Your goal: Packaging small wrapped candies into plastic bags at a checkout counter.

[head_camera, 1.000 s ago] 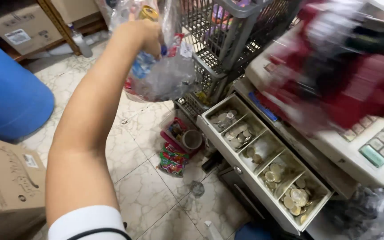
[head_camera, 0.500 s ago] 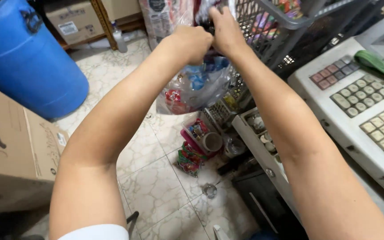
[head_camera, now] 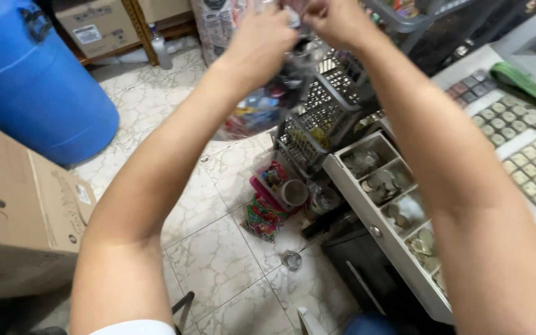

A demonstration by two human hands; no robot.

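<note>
Marble-tiled floor (head_camera: 218, 260); hands pinch crinkly clear bag (head_camera: 262, 105).

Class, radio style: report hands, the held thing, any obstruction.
Both hands, left hand and right hand, gripping clear plastic bag top. Bag hangs beside wire basket. Nothing blocking.

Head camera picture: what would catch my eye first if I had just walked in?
Two bare arms reach up the middle, the left hand and right hand gripping a clear plastic bag of colourful items at the top. At right, an open cash drawer shows compartments of coins beside a keypad. A big blue barrel fills the upper left, above a cardboard box.
</note>
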